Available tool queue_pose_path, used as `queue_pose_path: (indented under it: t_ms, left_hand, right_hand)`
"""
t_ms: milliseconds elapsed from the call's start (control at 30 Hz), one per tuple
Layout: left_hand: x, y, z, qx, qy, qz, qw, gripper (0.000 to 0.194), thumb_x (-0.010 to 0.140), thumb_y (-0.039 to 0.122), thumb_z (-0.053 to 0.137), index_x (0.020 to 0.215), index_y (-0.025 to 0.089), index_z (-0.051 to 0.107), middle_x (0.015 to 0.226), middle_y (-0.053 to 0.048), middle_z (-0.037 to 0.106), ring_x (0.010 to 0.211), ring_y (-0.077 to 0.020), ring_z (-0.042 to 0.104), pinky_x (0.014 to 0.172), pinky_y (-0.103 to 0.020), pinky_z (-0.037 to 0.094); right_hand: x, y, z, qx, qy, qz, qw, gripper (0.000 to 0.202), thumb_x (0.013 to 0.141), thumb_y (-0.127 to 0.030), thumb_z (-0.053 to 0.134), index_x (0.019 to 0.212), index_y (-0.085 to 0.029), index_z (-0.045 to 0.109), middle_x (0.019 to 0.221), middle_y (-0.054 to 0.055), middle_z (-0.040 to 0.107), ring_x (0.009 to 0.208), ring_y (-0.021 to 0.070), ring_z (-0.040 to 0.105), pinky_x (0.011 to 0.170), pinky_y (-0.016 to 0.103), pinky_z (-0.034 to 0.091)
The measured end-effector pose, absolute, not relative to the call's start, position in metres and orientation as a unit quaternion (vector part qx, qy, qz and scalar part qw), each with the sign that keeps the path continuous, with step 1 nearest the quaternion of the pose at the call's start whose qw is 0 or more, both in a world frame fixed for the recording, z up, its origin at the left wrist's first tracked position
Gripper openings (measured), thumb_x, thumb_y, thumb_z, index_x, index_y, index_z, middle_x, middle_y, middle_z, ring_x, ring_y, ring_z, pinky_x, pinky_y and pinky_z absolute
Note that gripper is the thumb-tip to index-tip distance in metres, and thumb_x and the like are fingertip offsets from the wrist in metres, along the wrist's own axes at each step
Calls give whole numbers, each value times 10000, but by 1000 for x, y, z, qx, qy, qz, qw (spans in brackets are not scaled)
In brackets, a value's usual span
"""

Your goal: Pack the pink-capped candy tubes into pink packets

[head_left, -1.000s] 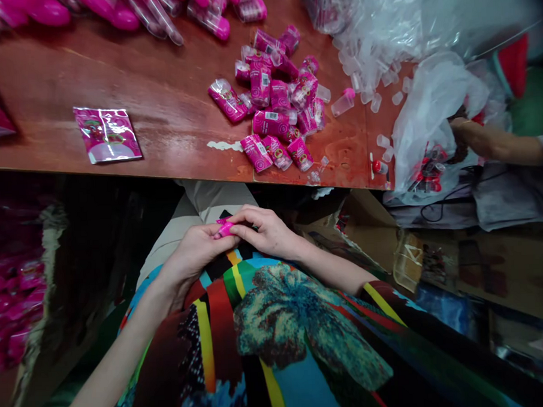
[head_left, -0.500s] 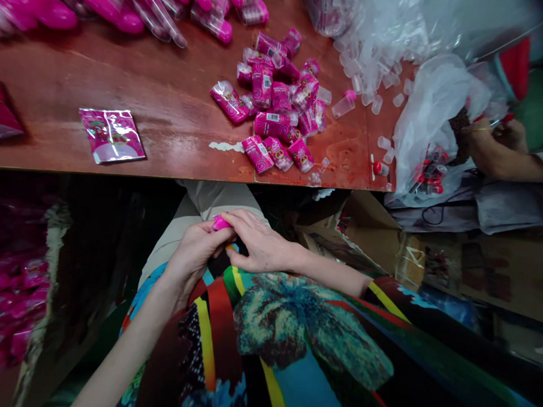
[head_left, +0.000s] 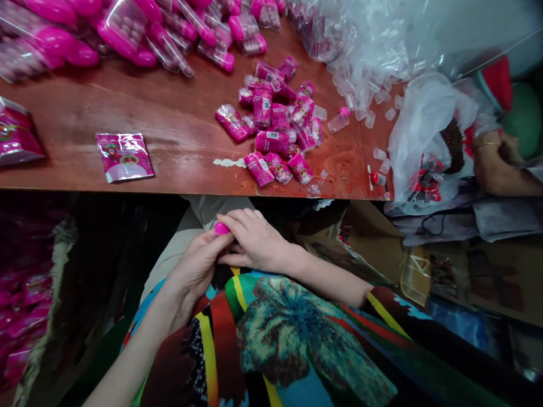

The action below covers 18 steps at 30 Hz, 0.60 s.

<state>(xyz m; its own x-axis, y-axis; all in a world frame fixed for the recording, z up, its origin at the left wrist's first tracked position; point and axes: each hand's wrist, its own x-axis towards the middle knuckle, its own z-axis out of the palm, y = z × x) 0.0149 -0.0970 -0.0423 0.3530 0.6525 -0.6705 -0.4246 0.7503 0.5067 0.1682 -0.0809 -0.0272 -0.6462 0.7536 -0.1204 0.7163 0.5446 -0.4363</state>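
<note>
Above my lap, my left hand [head_left: 195,255] pinches a small item with a bright pink, rounded cap [head_left: 221,228]; whatever lies below the cap is hidden by my fingers. My right hand [head_left: 257,239] is closed over the same item from the right, its fingertips against the cap. On the table beyond, a heap of small pink-wrapped tubs [head_left: 273,140] lies near the front edge. To its left a flat pink printed sachet [head_left: 124,157] rests by itself.
Clear containers with pink lids [head_left: 124,27] pile up at the back left. A folded pink packet stack [head_left: 7,131] lies at far left. Loose clear cups [head_left: 354,92] spill from a plastic bag. At right, a co-worker's arm [head_left: 499,163] is beside a white bag [head_left: 423,119]. Cardboard boxes [head_left: 376,235] stand below.
My view has tilted, so the table and its things appear lower. My hands stay together on the pink-capped item, the right one closing further over it.
</note>
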Motion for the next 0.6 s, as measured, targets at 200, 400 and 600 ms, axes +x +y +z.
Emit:
queue_pose_path:
  t_ms: [200,400,600]
  left_hand:
    - [17,-95,-45,102,484,359,792,303,572,328,868,627,149,629,606,31,562,577,-82,424,548,-196,349]
    - [19,-97,-36,139,482,334,798,278,634,342,831,688,148,639,642,34,547,609,-93,409,570,-221,330]
    - [24,-103,-47,132,510,329,784,303,635,315,824,628,159,565,571,58,462,560,-81,334,524,-221,280]
  right_hand:
    - [166,-83,-33,-424,-882,202,36,724,866,-466,666,1419,-57,440,1267,213,570,1100,328,501,902,489,440]
    - [167,-84,-49,-407,-879,220,114,672,807,-459,626,1313,-28,526,1116,209,600,1013,329,512,867,490,442]
    - [163,-90,-52,-426,-873,211,110,618,761,-446,629,1230,-46,578,1019,172,601,957,318,503,827,464,430]
